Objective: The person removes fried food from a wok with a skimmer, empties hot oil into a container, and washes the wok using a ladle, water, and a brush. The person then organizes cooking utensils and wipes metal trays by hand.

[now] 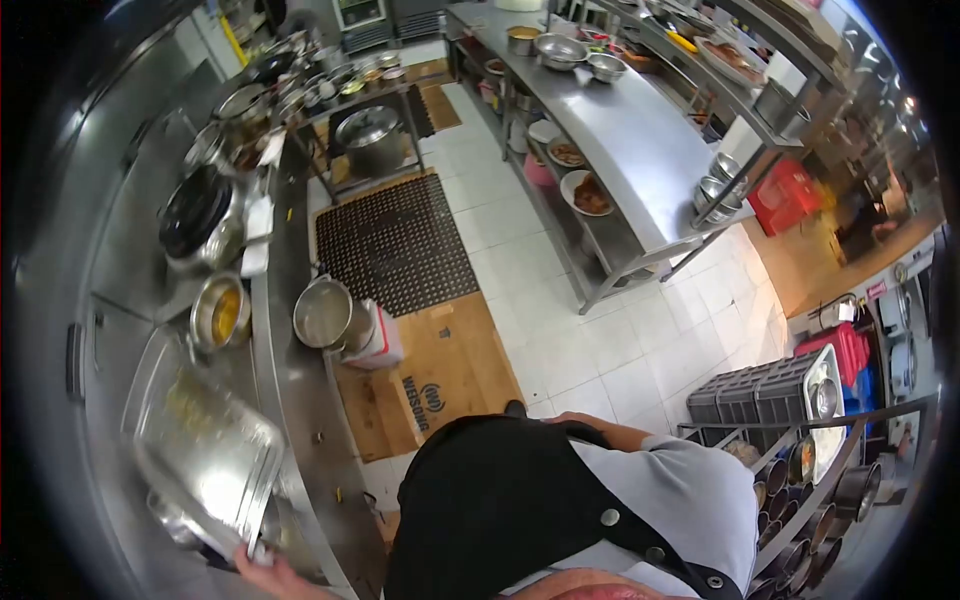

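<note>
At the lower left, my left hand (268, 574) is closed on the lower corner of a large, shiny rectangular metal tray (190, 440). The tray lies tilted over the steel sink counter, with yellowish residue near its upper part. Beneath it, a metal bowl (172, 520) is partly covered. Above the tray sits a metal pot with yellow contents (228, 315). My right hand (578, 418) is by my waist at the edge of the black apron (490, 500); its fingers cannot be made out.
A large pot (325, 313) stands beside the counter edge (300, 430). Cardboard (430, 370) and a black rubber mat (395, 245) cover part of the floor. Opposite stands a steel table (620, 150) with bowls. A rack of pans (800, 490) is at the right.
</note>
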`<state>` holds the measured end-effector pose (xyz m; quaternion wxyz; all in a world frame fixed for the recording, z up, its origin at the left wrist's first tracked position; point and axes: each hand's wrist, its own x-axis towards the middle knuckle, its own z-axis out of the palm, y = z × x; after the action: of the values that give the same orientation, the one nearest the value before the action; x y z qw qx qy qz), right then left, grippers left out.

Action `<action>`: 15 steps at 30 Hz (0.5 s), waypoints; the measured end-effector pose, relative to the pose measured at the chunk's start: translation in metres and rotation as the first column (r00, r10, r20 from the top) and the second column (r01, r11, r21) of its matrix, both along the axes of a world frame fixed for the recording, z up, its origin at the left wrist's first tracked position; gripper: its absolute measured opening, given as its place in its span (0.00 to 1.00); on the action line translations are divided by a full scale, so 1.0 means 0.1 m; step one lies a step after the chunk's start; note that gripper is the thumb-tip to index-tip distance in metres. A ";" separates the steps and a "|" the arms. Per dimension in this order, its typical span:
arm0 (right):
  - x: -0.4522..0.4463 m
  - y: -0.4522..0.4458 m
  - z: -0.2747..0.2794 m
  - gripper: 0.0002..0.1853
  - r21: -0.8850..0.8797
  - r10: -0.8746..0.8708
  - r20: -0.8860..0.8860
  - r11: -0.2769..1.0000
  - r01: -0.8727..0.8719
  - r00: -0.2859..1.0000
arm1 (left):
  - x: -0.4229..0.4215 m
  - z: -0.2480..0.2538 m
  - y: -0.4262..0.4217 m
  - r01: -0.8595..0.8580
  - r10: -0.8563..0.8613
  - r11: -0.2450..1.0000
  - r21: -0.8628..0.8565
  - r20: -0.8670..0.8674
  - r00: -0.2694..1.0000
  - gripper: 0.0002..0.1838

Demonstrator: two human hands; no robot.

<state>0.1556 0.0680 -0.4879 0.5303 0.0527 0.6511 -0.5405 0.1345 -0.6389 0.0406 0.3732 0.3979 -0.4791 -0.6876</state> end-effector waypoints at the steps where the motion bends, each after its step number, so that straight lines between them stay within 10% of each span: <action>1: 0.00 0.22 -0.01 0.38 -0.003 0.084 -0.201 0.996 -0.086 0.976 | -0.38 0.02 0.36 0.096 -0.097 0.992 0.088 0.017 0.995 0.10; 2: -0.06 0.40 0.00 0.34 0.017 0.165 -0.395 0.985 -0.172 0.904 | -0.83 -0.02 0.76 0.187 -0.194 0.966 0.176 0.023 0.981 0.08; 3: 0.00 0.50 0.40 0.17 -0.251 -0.154 -0.620 0.968 -0.008 0.769 | -1.19 -0.13 1.02 0.350 -0.357 0.908 0.230 -0.013 0.934 0.08; 4: -0.11 0.60 0.27 0.19 0.151 0.282 -0.675 0.957 -0.246 0.682 | -1.53 -0.34 1.28 0.504 -0.510 0.818 0.276 -0.056 0.858 0.07; 7: -0.34 0.64 1.04 0.23 0.513 0.149 -0.327 0.857 0.043 0.933 | -2.67 -0.94 2.21 0.715 -0.714 0.601 0.356 -0.162 0.681 0.05; 8: -0.40 0.71 1.45 0.25 0.480 -0.228 -0.264 0.812 0.333 0.937 | -2.94 -0.91 2.76 0.761 -0.774 0.531 0.374 -0.153 0.615 0.04; 9: -0.45 0.80 1.65 0.28 0.469 -0.574 -0.186 0.662 0.585 0.798 | -3.23 -0.95 3.24 0.781 -0.792 0.480 0.399 -0.186 0.582 0.04; 15: -0.24 1.40 1.81 0.28 0.585 -0.812 -0.163 0.378 0.718 0.560 | -4.72 -1.58 5.60 0.892 -0.948 0.075 0.446 -0.246 0.203 0.07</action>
<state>0.1313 0.2083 -0.3072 0.2211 0.5510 0.6417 -0.4855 -0.3377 -0.0791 -0.1171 -0.2886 0.1233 -0.4432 -0.8397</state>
